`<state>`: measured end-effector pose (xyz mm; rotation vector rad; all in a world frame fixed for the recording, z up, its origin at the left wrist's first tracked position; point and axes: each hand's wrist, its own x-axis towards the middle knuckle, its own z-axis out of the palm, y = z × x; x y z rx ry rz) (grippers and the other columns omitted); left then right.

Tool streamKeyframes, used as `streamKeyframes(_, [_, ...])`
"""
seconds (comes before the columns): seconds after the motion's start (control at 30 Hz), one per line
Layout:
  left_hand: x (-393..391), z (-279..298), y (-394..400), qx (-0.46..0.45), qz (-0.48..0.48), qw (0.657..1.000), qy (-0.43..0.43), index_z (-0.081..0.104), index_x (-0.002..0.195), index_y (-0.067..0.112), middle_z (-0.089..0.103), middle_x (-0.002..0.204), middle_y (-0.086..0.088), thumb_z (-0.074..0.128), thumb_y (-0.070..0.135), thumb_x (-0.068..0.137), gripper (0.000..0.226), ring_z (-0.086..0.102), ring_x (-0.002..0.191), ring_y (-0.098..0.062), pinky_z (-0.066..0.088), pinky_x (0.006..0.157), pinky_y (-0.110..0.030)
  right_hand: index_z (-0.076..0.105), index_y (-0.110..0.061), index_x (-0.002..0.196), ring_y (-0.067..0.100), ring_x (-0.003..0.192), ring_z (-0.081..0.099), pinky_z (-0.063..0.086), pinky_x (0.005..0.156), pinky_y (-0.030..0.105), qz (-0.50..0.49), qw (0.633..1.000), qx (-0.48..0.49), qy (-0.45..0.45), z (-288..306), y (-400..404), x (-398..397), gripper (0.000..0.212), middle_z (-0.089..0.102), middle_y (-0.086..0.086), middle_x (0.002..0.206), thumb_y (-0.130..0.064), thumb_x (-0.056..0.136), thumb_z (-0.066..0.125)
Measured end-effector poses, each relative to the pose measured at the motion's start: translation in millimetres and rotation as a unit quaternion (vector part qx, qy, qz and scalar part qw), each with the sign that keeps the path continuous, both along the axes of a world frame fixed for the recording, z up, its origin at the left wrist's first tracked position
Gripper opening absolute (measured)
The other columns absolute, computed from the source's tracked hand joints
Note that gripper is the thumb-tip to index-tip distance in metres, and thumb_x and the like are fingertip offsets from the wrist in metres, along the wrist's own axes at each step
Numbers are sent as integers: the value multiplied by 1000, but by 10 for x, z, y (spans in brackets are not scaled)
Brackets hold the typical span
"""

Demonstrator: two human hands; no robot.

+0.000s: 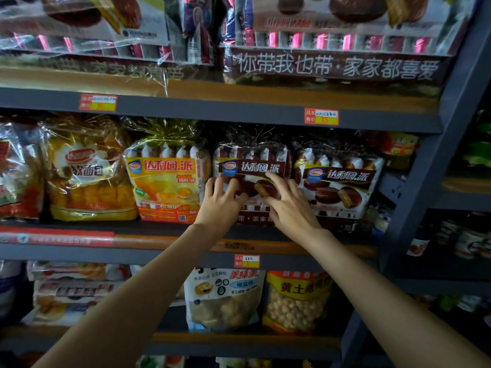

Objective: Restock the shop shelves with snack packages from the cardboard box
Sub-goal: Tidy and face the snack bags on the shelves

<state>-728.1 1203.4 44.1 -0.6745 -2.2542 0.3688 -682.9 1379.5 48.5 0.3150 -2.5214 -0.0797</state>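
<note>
Seating a brown pie pack (252, 168) on the middle shelf (186, 257), between its twin and the orange pack (164, 181).
My left hand (221, 200) and right hand (289, 205) press it with spread fingers; uneven pushing, I judge, could tip neighbours.

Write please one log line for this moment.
phase: placing | left hand: on brown pie pack | right hand: on same pack | place: middle shelf, between orange pie pack and second brown pack
</note>
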Motion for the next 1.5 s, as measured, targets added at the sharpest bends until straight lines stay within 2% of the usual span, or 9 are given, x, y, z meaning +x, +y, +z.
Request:
streamKeyframes(0.1, [28,43,7,-22,-12,999,-48,65,114,27,55,120,-14,71,18,72,43,54,109,-39,48,88,-47,67,-13,108,30,138,13,39,102,47,-11,999,20,-29,-10,-14,-34,24,5,1,157,-12,88,54])
streamKeyframes(0.2, [-46,68,30,-59,23,985,-161,38,140,28,21,150,-12,47,19,93,49,22,136,-38,22,112,-48,66,-14,108,30,140,6,35,105,45,-53,993,59,-84,5,-58,-146,24,-7,-2,157,-13,90,50])
streamKeyframes(0.37, [-252,150,132,-62,101,963,-244,1,149,31,5,157,-8,45,22,96,70,-2,142,-43,4,116,-50,49,-22,134,27,141,9,16,113,45,-97,986,74,-115,88,-108,-457,46,-7,-2,158,-14,88,52])
streamKeyframes(0.5, [-318,270,315,-14,133,950,-282,1,149,30,11,157,-6,43,21,95,69,-2,143,-41,3,116,-50,54,-14,129,31,141,13,10,116,43,-102,981,56,-156,213,-128,-477,42,-6,-2,158,-11,88,55])
streamKeyframes(0.67, [-131,337,570,104,26,969,-222,27,143,19,37,144,-10,50,34,90,60,28,133,-35,25,108,-45,62,-9,116,38,127,39,34,105,50,-47,990,-63,116,429,61,17,34,40,15,142,-9,83,57])
streamKeyframes(0.9, [-64,414,1312,410,-113,786,-449,15,145,11,43,140,-12,68,45,78,92,33,132,-37,30,109,-43,49,-11,127,39,120,34,40,93,56,-177,960,-81,199,417,733,356,60,37,19,139,-7,71,68])
streamKeyframes(1.1, [-123,419,1351,490,-139,687,-519,56,121,12,64,117,-4,83,44,61,73,58,112,-20,48,98,-37,32,-16,143,46,132,22,34,102,55,-192,961,-129,150,269,918,438,72,16,20,152,-8,79,63])
streamKeyframes(1.33, [-28,397,577,537,-175,696,-444,65,101,9,69,102,-6,84,31,64,46,65,97,-20,53,90,-41,27,-20,140,44,116,44,49,87,52,-124,969,-111,184,246,603,299,87,27,21,145,-30,71,79])
streamKeyframes(1.5, [63,443,47,420,-15,879,-225,31,134,1,30,140,-21,65,27,83,67,44,121,-39,46,86,-39,17,-24,147,51,123,39,49,87,56,-88,978,-133,132,77,1,1,96,15,26,150,-37,73,77])
